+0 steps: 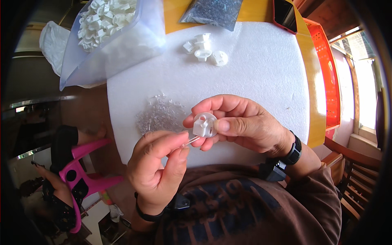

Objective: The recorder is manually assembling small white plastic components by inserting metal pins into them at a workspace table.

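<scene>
My right hand (251, 122) grips a white plastic holder (203, 127) between thumb and fingers; it has a round flange, a raised block and a few openings. Just to its lower left, my left hand (157, 165) pinches a small clear LED (191, 141) by its head. Two thin wire legs point from the LED toward the lower edge of the holder; whether they touch it I cannot tell. Behind my left fingers lies a loose pile of clear LEDs (160, 115). Farther off, several white holders (203, 50) sit in a small group.
White foam sheet (261, 69) covers most of the yellow table. A translucent bin (122, 53) full of white holders stands far left, with a bag of bluish small parts (212, 13) and a phone (284, 15) behind. An orange crate (324, 73) flanks the right; a person sits on a pink chair (87, 183).
</scene>
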`<state>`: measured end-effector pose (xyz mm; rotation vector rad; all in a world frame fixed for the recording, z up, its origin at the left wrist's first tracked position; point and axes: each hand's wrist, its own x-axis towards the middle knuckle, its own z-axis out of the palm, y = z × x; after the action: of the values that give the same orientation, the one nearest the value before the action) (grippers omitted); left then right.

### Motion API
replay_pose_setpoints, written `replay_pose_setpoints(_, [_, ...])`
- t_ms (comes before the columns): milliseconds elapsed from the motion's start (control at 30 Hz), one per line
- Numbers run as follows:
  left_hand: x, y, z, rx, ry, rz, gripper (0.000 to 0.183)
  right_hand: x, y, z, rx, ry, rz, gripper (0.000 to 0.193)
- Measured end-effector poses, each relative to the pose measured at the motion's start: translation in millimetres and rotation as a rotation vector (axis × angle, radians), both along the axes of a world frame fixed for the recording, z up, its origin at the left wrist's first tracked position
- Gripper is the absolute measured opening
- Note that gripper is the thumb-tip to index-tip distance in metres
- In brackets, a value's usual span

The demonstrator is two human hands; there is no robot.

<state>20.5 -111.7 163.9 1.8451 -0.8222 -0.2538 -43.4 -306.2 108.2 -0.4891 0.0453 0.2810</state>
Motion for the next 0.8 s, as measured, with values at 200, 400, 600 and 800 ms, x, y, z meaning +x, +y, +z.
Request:
replay_pose_setpoints(200, [1, -6, 1, 0.111, -0.353, 0.004, 0.024, -1, -2, -1, -0.002, -0.028, 0.013, 0.033])
replay_pose_setpoints(400, [-3, -4, 3, 0.094, -0.433, 0.005, 0.024, -1, -1, -1, -0.007, -0.055, 0.023, 0.033])
replay_pose_setpoints(600, [-8, -8, 6, 0.085, -0.437, 0.007, 0.02, -2, 1, -4, 0.007, -0.111, 0.008, 0.032])
replay_pose_setpoints(800, [-7, -9, 4, 0.082, -0.45, -0.008, 0.021, -2, 2, -4, -0.001, -0.126, 0.0, 0.031])
